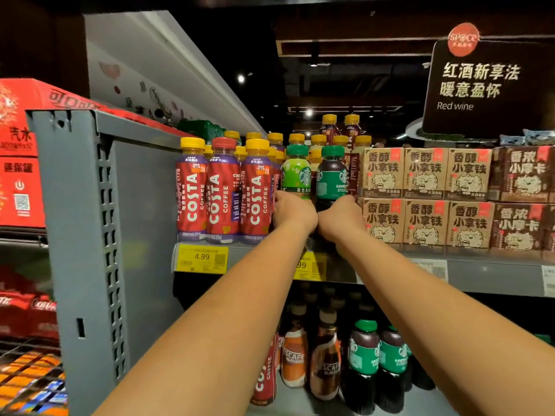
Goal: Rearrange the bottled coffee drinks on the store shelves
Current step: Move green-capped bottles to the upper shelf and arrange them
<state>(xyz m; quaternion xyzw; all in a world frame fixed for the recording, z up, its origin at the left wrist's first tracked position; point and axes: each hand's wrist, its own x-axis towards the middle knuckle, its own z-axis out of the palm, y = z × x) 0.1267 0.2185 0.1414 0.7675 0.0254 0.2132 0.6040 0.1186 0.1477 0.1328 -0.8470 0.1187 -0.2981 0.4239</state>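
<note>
On the upper shelf (390, 267) stand red Costa coffee bottles (222, 187) with yellow and red caps. Right of them are two green-capped Starbucks bottles. My left hand (292, 213) is wrapped around the lower part of the light green Starbucks bottle (295, 172). My right hand (341, 219) grips the base of the dark green Starbucks bottle (332, 175). Both bottles stand upright at the shelf front. More yellow-capped bottles (318, 139) fill the rows behind.
Brown latte cartons (426, 196) are stacked right of the bottles. The lower shelf holds Nescafe bottles (326, 361) and dark green Starbucks bottles (365, 361). A grey shelf end panel (90, 235) stands at left, with red cola boxes (21, 151) beyond. A red wine sign (486, 85) hangs upper right.
</note>
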